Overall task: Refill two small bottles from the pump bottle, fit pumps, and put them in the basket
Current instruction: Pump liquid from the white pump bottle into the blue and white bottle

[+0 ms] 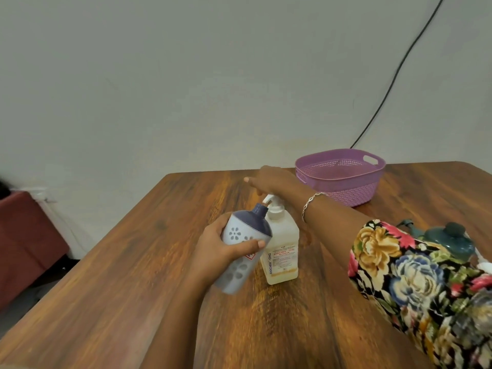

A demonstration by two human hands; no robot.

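- Bottle (239, 239) sits just left of centre, tilted, with its dark neck right beside the spout (267, 199) of the pump bottle (282, 249). The left grip (218, 249) is wrapped round its body, thumb across the front.
- The right grip (269, 179) reaches over the pump head with fingers straight, holding nothing. Whether it touches the head cannot be told.
- The neck opening looks narrow. If the spout is not over it when the pump goes down, liquid would likely run down the bottle and onto the surface (133, 262).
- The pump bottle stands free with nothing steadying its base. An off-centre press could tip or skid it toward the frame's lower edge.
- The bottle leans, so overfilling could spill early, and a wet body may slip in the left grip.
- At the right edge, a teal bottle (450, 241) lies just beside the sleeve (412, 275), and a swing of that arm might knock it.
- The basket (340, 180), upper right of centre, is well apart from the hands.
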